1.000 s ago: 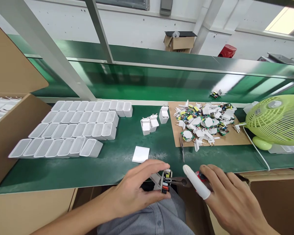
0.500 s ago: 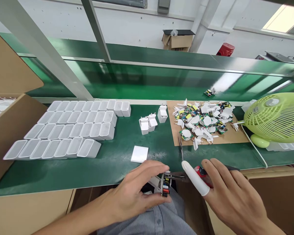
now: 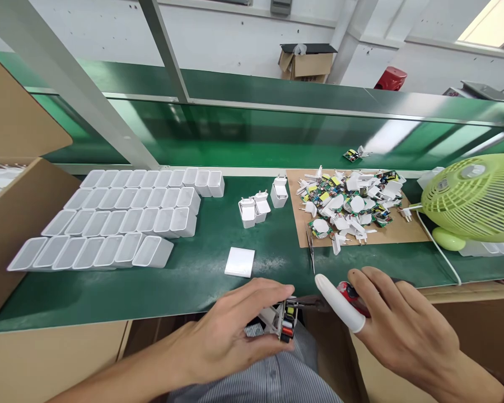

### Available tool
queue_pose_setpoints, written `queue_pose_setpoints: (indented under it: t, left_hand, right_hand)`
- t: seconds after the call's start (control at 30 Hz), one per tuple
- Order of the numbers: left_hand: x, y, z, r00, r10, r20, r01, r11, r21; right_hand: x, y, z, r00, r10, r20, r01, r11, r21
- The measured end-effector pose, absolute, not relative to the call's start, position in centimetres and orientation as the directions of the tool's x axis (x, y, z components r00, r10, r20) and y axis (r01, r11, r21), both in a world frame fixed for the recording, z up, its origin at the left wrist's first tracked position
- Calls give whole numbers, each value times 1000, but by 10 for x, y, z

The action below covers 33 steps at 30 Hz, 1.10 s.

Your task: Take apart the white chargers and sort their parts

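circuit board (image 3: 288,322) beside red-handled pliers (image 3: 318,304)

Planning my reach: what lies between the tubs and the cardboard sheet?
Three white cases and, lower down in the head view, a white slab.

Over to the left on the bench (image 3: 193,291), four rows of tubs (image 3: 151,251) sit just right of a big carton (image 3: 21,229), with three small cases (image 3: 248,212) farther right and a flat square piece (image 3: 239,262) nearer the front edge. Right of the cases, a cardboard sheet (image 3: 412,236) lies under a heap of circuit boards and plugs (image 3: 357,205), tweezers (image 3: 311,254) straddling its front edge near the left corner, and a fan (image 3: 472,202) standing to its right. Behind the heap lies one stray board (image 3: 351,155), with an open box (image 3: 313,65) farther back
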<state>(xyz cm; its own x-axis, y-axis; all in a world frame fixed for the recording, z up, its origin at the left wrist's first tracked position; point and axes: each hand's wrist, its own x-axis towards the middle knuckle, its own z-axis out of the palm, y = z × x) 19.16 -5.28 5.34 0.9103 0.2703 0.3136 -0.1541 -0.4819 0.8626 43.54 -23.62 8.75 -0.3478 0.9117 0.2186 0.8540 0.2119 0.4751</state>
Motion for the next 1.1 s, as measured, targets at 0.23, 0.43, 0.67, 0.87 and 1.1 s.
queue_pose_setpoints:
  t: [0.23,0.43,0.67,0.87,1.1]
  left_hand:
    - [193,-53,51,921,249,300,-161,-457,875]
    - [195,-56,44,892,280,354,-175,-507,844]
    - [196,-52,33,879,296,373,-159,-556,816]
    - [200,-49,30,882,290,372,-170,-540,824]
    - [204,-46,29,864,316,391,-164,-557,814]
  right_hand:
    - [431,-235,84,-279,937,208,885,167,434]
    - [431,-237,79,-253,940,230,909,149,389]
    - [450,-260,69,-49,963,264,944,-42,328]
    - [474,-280,57,51,964,262,936,-137,324]
    - [493,-298,39,123,974,191,968,-160,191]
